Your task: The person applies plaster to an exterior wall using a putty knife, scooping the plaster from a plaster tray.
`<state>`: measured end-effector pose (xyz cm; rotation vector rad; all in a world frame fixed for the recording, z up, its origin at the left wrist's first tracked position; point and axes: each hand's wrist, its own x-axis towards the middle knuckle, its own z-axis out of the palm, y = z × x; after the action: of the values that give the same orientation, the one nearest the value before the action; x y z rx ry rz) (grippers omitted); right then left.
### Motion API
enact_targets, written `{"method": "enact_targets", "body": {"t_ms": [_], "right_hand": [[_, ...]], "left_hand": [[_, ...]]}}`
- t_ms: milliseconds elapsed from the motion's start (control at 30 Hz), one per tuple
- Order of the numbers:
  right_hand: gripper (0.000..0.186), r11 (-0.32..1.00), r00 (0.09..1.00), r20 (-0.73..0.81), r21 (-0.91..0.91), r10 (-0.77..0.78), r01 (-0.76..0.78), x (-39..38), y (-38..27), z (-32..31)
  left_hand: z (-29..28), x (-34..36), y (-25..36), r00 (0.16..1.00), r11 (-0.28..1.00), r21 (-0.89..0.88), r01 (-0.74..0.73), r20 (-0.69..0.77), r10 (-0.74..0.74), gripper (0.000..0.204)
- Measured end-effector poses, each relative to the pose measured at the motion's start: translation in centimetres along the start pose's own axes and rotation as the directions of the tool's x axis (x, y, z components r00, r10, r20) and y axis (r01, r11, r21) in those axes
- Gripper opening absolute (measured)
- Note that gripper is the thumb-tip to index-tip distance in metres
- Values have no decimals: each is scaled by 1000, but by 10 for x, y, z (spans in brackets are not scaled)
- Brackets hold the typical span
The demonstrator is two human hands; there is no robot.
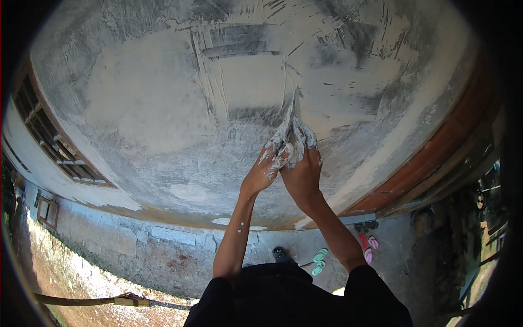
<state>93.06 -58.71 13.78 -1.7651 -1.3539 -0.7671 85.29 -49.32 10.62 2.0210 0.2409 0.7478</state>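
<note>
My left hand (268, 166) and my right hand (305, 166) meet in front of the wall, both smeared with white filler. Their fingers close round a putty knife (296, 103), whose narrow grey blade points up toward the wall. Thick white paste covers its lower part and hides where each hand grips it. Whether the blade touches the wall I cannot tell. Ahead stretches a grey wall (185, 158), with broad pale patches of filler (253, 82) and ridged streaks above my hands. White specks dot my left forearm.
A barred window (54, 136) is at the left, and a brown wooden door (425, 169) at the right. Green sandals (320, 261) and pink sandals (370, 248) lie on the concrete floor (180, 253). A pole (87, 300) crosses the lower left; a small wooden frame (47, 212) stands beyond it.
</note>
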Motion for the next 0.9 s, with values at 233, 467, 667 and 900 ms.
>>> {"method": "enact_targets", "body": {"t_ms": [233, 467, 667, 900], "right_hand": [[39, 806, 773, -365, 509, 518, -300, 14, 37, -38], [11, 899, 838, -419, -102, 350, -426, 55, 80, -2], [14, 994, 999, 41, -100, 36, -32, 6, -25, 96], [22, 973, 915, -345, -19, 211, -231, 44, 29, -39]], "left_hand": [[-15, -12, 26, 940, 926, 174, -337, 0, 342, 35], [12, -31, -39, 892, 962, 254, 97, -452, 30, 53], [33, -39, -98, 952, 988, 144, -50, -291, 91, 55], [47, -35, -130, 868, 927, 358, 115, -490, 82, 78]]}}
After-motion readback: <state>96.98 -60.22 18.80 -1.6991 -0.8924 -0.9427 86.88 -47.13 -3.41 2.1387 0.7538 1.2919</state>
